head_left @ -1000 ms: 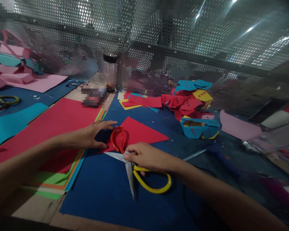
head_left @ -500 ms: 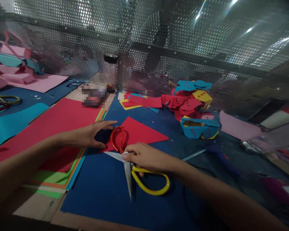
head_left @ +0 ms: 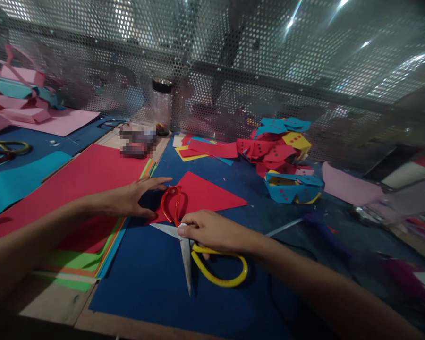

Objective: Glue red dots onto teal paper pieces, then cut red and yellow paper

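Note:
My right hand [head_left: 212,231] lies curled over the pivot of a pair of scissors [head_left: 184,255] with one red and one yellow handle. The blades are spread wide and rest on the dark blue sheet [head_left: 152,278]. My left hand [head_left: 134,198] lies flat with its fingers stretched out, resting at the edge of a red paper triangle [head_left: 208,196] beside the red handle. It holds nothing.
A stack of large coloured sheets, red on top [head_left: 74,182], lies at the left. A heap of red, blue and yellow punched paper pieces [head_left: 283,151] sits at the back right. A jar [head_left: 162,106] stands against the perforated metal wall [head_left: 269,71]. Another pair of scissors [head_left: 5,150] lies far left.
The scissors have swung a little under my right hand, the long blade tip shifting left. My left hand has stayed where it was.

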### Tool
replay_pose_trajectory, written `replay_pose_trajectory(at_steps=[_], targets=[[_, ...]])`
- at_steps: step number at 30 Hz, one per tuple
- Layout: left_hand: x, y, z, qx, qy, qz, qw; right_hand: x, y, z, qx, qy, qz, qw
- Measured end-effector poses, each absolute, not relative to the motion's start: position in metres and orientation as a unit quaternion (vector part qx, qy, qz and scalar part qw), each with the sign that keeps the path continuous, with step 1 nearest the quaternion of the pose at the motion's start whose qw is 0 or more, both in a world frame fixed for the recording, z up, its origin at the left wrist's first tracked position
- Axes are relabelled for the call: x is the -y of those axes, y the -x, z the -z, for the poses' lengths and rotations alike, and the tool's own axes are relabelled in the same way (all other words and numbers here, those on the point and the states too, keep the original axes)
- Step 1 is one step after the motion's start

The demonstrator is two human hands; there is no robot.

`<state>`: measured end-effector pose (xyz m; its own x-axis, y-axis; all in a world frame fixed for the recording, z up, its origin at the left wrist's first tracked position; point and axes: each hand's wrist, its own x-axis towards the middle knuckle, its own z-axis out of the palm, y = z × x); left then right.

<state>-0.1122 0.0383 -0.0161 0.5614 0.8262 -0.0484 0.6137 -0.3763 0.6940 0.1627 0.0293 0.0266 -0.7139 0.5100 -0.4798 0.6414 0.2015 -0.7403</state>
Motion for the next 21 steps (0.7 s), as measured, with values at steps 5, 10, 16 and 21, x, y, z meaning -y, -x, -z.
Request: replay_pose_trajectory(at_steps=[5,10,16,21], targets=[[-0.038,0.1111,0.0138,-0.449,-0.815,-0.146,0.336,-0.0299,-0.1625,-0.0272,-0.779,-0.367,0.504,0.061],[-0.0372,0.109,0.0104,-0.459,-0.808,-0.139,0.342,-0.029,-0.1624,-0.0234,-0.779,-0.37,0.503,0.06],[-0.0369,0.1082,0.01,-0.453,-0.802,-0.147,0.36,-0.0286,-0.1618,-0.0242,-0.78,-0.363,0.506,0.059],[-0.0377,0.1091,0.0112,-0.454,-0.805,-0.144,0.353,-0.0281,-0.1617,-0.023,-0.78,-0.369,0.502,0.059]])
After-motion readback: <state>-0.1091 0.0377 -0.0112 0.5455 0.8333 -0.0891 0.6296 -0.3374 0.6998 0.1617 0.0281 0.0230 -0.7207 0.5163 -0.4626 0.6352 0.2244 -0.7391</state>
